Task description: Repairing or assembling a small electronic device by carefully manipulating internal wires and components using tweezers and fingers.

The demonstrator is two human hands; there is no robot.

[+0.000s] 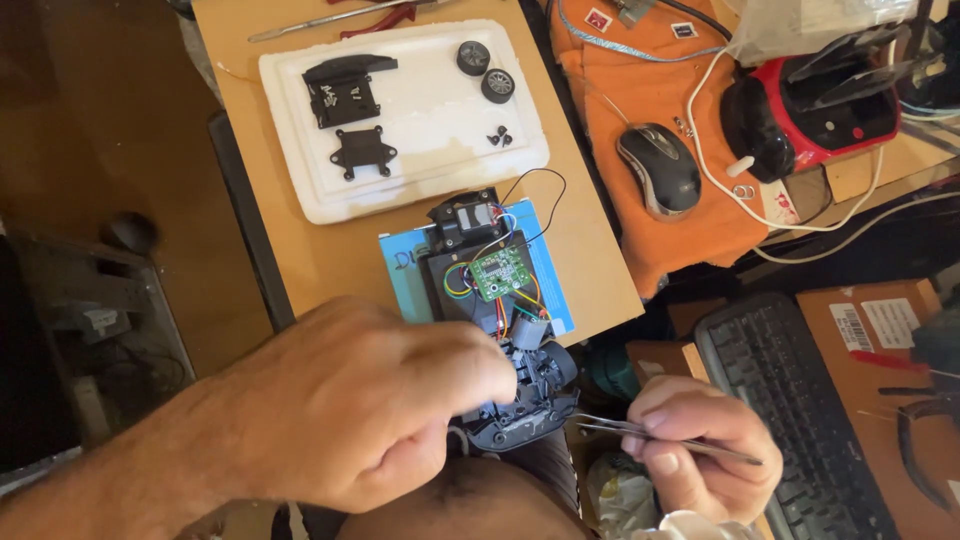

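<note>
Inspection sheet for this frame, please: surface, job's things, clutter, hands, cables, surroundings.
Surface: light wooden board, partly covered by a white foam tray.
Job's things: opened toy car chassis with green circuit board exposed, lying on a blue sheet; metal tweezers.
Clutter: two small wheels and black plastic parts on the tray; red-handled tool above it.
Hands: left hand grips the chassis front; right hand pinches the tweezers.
Cables: coloured wires on the chassis; white cord to the right.
Surroundings: computer mouse on orange cloth, black keyboard.
</note>
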